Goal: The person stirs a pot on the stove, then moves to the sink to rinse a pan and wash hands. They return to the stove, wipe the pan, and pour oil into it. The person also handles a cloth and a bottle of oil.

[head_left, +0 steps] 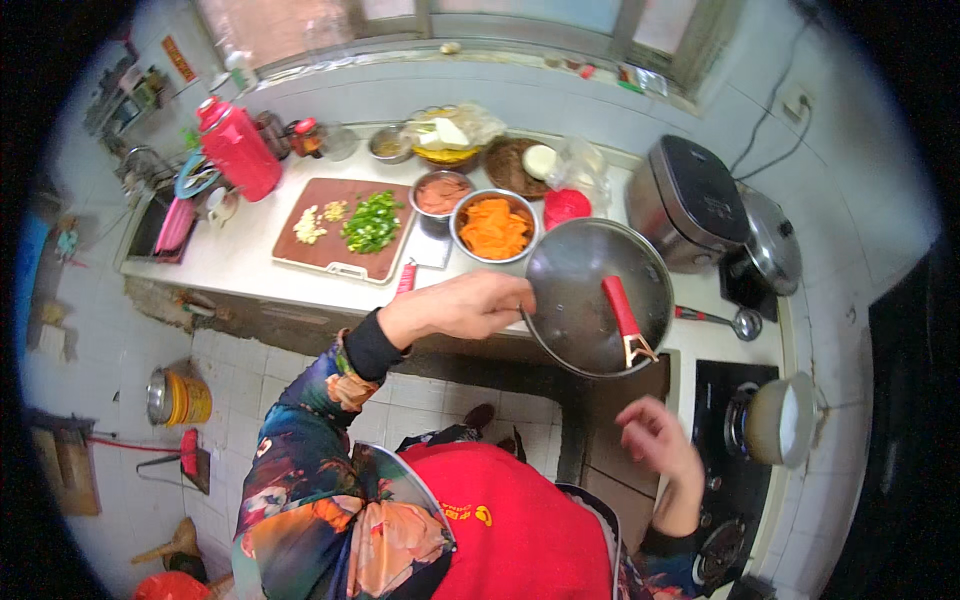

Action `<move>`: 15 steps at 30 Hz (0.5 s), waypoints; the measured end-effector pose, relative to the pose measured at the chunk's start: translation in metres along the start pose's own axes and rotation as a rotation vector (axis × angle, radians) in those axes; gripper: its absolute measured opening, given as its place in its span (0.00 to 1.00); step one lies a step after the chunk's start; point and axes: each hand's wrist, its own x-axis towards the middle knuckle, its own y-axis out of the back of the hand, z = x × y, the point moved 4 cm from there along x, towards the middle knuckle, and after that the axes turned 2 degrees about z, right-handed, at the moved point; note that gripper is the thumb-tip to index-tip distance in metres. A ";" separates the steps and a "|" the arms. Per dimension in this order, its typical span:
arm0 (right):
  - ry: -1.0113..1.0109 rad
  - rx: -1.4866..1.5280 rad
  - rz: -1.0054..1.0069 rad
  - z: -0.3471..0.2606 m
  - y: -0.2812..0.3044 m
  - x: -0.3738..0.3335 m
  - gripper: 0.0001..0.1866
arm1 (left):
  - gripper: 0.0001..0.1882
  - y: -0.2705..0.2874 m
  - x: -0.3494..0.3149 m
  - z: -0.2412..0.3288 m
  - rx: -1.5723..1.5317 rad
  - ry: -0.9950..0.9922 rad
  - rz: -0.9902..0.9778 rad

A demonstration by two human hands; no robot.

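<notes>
My left hand (480, 305) is closed on the left edge of a dark wok (575, 265), which it holds over the counter's front edge. A red handle (620, 305) with a copper-coloured forked bracket crosses the wok's inside and reaches its near right rim. My right hand (655, 440) is held apart below the wok, fingers loosely bent, with nothing visible in it. Just beyond the wok stands a metal bowl of orange slices (494, 228). Beside it is a smaller bowl of pinkish pieces (440, 193). Farther left, a brown cutting board (300, 262) carries chopped greens (372, 222) and small pale bits.
A rice cooker (695, 200) stands at the back right, with a ladle (745, 324) near it. The stove (720, 430) at the right bears a small pot (790, 425). A knife (432, 250) lies beside the board. A red thermos (240, 155) stands at the back left.
</notes>
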 end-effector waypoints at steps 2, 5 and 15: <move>0.202 0.016 -0.055 -0.058 0.008 0.034 0.11 | 0.13 0.024 -0.033 -0.014 0.094 0.116 0.110; 0.474 0.011 -0.043 -0.124 0.005 0.107 0.20 | 0.17 0.045 -0.066 -0.047 0.274 0.169 0.295; 0.091 0.105 0.123 -0.207 -0.037 0.422 0.35 | 0.29 0.117 -0.076 -0.152 0.387 0.263 0.586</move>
